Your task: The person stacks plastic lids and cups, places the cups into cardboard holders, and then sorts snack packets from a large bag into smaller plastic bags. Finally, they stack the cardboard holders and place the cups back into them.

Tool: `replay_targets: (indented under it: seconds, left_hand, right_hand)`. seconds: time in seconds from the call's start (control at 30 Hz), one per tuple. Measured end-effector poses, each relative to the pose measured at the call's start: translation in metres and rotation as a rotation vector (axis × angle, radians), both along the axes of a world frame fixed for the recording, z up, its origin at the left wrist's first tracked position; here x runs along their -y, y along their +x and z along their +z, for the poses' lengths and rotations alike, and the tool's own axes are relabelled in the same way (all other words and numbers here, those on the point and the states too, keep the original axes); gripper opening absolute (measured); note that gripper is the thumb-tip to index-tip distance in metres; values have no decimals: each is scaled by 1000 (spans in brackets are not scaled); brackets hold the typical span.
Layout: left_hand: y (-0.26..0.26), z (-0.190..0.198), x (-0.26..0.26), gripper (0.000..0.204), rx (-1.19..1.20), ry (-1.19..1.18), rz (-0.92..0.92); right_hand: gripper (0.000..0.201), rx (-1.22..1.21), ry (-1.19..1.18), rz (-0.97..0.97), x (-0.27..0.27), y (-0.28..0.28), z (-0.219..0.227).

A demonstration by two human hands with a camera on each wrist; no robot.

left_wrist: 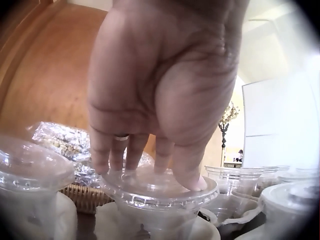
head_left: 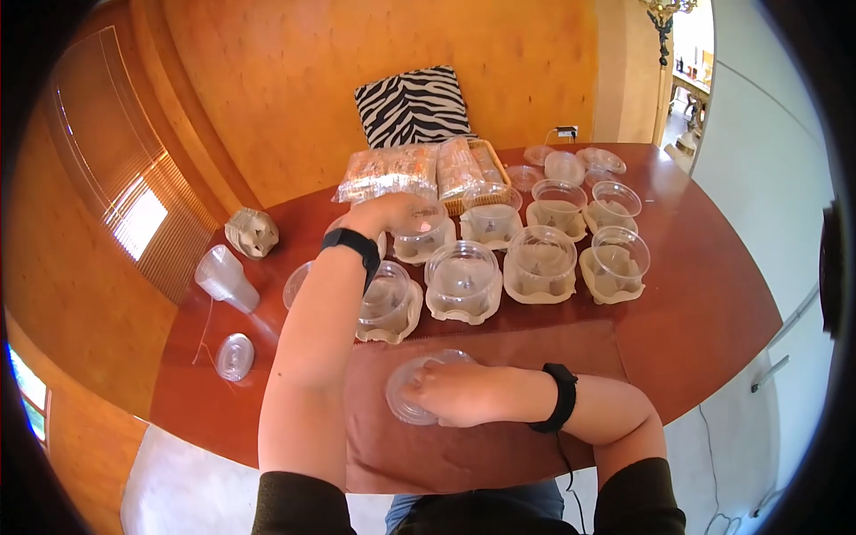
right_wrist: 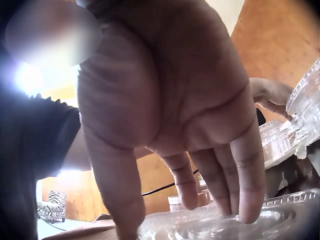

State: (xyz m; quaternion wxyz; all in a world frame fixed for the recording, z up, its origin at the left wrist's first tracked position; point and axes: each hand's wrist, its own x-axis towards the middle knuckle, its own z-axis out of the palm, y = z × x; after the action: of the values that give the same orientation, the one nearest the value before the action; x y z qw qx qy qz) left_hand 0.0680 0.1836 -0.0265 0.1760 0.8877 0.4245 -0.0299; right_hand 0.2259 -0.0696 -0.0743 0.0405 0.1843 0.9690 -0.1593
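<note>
My left hand (head_left: pixel 392 214) reaches over the back row of clear plastic cups. In the left wrist view its spread fingers press down on a clear lid (left_wrist: pixel 155 200) on a plastic cup (left_wrist: pixel 155 225), thumb at the rim. That cup sits in a cardboard cup holder (left_wrist: pixel 107 220). Low over the brown cloth, my right hand (head_left: pixel 459 392) touches clear plastic lids (head_left: pixel 399 403). Its thumb and fingers point down onto a lid (right_wrist: pixel 270 217) in the right wrist view. Another lidded cup (left_wrist: pixel 35 170) stands beside the left hand.
Cups in cardboard holders (head_left: pixel 539 285) fill two rows. Behind them are a wicker basket (head_left: pixel 495 160), filled plastic bags (head_left: pixel 388 174) and loose lids (head_left: pixel 563 168). Stacked cups (head_left: pixel 227 278), a lid (head_left: pixel 235 357) and a cardboard holder (head_left: pixel 252 234) lie left. A brown cloth (head_left: pixel 553 357) covers the front.
</note>
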Motion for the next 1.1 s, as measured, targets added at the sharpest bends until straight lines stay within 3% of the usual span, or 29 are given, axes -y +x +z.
replay_targets:
  seconds: [0.1,0.27,0.4,0.53,0.63,0.73,0.83,1.0,1.1]
  left_hand:
    - [3,-5,0,55,-13,-15,33]
    - [11,9,12,58,-129,61,72]
    - [17,32,53,61,191,228,79]
    - [16,65,124,56,584,184,-30]
    - [2,68,169,53,965,-83,-160]
    - [-6,56,198,48,1139,-385,-212]
    - [3,47,203,41,1143,-448,-141]
    - [16,28,185,28,1128,-383,104]
    - [21,21,185,21,1188,-298,243]
  right_hand:
    - [29,-36,81,30,-3,-1,-28]
    - [21,-151,218,38,4,5,-15]
    - [20,-201,237,63,7,15,8]
    - [15,-360,129,2,6,43,64]
    - [10,-436,-112,-52,-5,78,109]
    - [13,-685,-241,-209,-16,107,121]
    - [12,-967,-495,-145,-41,119,106]
    - [14,-1101,-636,-354,-75,120,89]
    - [16,-1109,-524,-394,-78,106,84]
